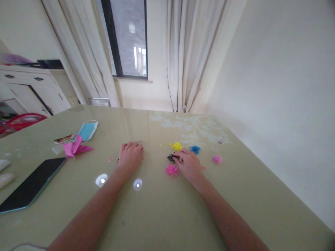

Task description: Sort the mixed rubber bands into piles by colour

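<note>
My left hand (131, 155) rests knuckles-up on the glossy green table (162, 209), fingers curled under; what they hold, if anything, is hidden. My right hand (190, 164) lies to the right, fingertips pinched at a small black pile of tiny bands (171, 157). A pink pile (172, 170) sits just beside its thumb. A yellow pile (176, 146) and a blue pile (195, 149) lie beyond its fingers. A pink ball-like clump (217, 159) sits further right.
A dark tablet (31, 184) lies at the left, with a folded pink paper (74, 148) and a blue face mask (87, 130) behind it. A small clear item (221, 140) sits near the wall. A white cabinet (31, 90) and curtains (191, 52) stand beyond the table.
</note>
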Tool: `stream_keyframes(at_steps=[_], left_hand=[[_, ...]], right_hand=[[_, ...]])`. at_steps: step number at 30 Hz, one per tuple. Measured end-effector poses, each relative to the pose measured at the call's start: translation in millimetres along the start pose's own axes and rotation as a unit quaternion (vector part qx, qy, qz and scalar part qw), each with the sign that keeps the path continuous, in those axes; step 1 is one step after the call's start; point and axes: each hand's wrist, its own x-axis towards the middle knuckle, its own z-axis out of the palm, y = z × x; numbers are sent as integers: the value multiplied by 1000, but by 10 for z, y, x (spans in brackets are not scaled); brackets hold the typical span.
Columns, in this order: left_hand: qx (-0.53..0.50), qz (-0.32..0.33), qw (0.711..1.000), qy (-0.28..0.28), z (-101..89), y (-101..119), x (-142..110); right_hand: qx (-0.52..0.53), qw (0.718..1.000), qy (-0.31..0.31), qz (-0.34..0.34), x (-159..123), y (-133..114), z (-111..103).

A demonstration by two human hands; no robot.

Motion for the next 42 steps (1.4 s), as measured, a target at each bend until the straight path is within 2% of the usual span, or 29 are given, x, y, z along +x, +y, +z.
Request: stream_keyframes(at_steps=[6,12,19,21,26,31,42], left_hand=[[26,20,999,-22,-36,-3,-16],[-34,-42,998,-35,-82,-49,20],[-201,-103,973,40,-40,-116,69],[-207,-103,972,41,-27,-129,69],[-216,-124,968,2,-60,-133,57],[-220,-129,967,-1,-130,-118,43],[-235,-140,961,44,-188,-135,39]], right_hand=[[32,999,17,-1,-17,-35,-53],[54,997,44,-10,-32,-63,-102],[52,997,60,-20,-43,-68,-117],[50,997,61,-25,-47,-64,-110],[44,996,74,-34,-56,-46,-91],[43,996,73,-41,-59,-46,-101],[50,995,81,-42,-57,-49,-106]])
